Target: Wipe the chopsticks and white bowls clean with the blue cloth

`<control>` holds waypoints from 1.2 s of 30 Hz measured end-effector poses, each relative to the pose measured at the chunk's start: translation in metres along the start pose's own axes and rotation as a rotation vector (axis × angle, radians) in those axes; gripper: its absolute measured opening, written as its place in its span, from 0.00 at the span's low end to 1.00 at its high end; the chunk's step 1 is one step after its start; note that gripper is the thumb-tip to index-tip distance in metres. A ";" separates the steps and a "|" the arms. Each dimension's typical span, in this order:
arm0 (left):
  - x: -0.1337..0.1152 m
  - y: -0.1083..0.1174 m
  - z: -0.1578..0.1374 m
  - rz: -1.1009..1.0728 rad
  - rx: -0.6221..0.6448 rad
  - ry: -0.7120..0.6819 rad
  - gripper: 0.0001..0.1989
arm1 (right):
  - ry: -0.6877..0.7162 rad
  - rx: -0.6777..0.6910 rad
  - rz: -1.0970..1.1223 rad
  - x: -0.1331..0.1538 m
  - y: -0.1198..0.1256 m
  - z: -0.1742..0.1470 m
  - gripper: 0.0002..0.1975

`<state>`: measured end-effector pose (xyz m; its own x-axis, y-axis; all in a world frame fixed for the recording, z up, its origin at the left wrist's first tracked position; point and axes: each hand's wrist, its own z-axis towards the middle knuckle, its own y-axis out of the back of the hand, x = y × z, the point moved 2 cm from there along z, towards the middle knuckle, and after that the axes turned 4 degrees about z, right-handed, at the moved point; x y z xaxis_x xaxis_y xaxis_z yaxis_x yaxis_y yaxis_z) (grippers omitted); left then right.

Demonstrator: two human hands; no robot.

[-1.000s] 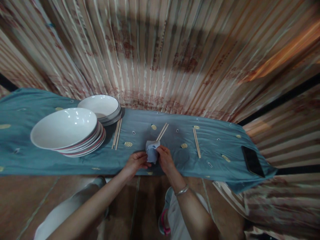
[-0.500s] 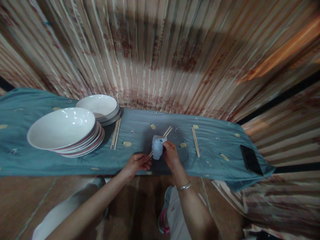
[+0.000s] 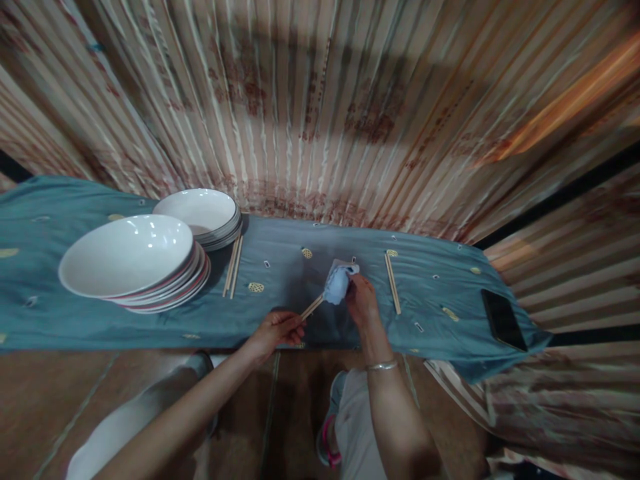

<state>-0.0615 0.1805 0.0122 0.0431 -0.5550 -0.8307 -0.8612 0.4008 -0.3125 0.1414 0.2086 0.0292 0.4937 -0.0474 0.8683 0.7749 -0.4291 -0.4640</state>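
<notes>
Near the table's front edge, my left hand (image 3: 280,329) is closed on the lower ends of a pair of light wooden chopsticks (image 3: 313,307). They slant up and away to the right. A pale blue cloth (image 3: 337,285) is wrapped round their far part, and my right hand (image 3: 362,296) pinches it there. The cloth hides the upper ends of the chopsticks. To the left, several chopsticks (image 3: 233,267) lie on the tablecloth. Another pair of chopsticks (image 3: 393,283) lies to the right of my right hand.
On the left stand a stack of large white bowls (image 3: 130,260) and, behind it, a stack of smaller white dishes (image 3: 197,212). A black phone (image 3: 503,320) lies at the right end of the blue-green tablecloth (image 3: 310,237). A pleated curtain (image 3: 300,100) hangs behind the table.
My right hand has slid the cloth up and to the right along the chopsticks, baring more of their lower part and covering their tips. My left hand has barely moved.
</notes>
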 end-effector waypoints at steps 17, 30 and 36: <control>-0.005 0.004 0.003 -0.073 -0.095 -0.059 0.19 | -0.185 0.146 -0.007 -0.041 -0.044 -0.041 0.06; -0.035 0.037 0.013 0.168 -0.349 -0.337 0.20 | -0.354 0.212 -0.036 -0.033 -0.040 -0.049 0.08; -0.037 0.028 0.007 0.080 -0.267 -0.322 0.18 | -0.452 0.419 -0.162 -0.046 -0.046 -0.068 0.09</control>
<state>-0.0840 0.2174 0.0304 0.0897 -0.2571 -0.9622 -0.9675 0.2070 -0.1455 0.0562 0.1695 0.0228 0.4044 0.4130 0.8160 0.8971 -0.0055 -0.4418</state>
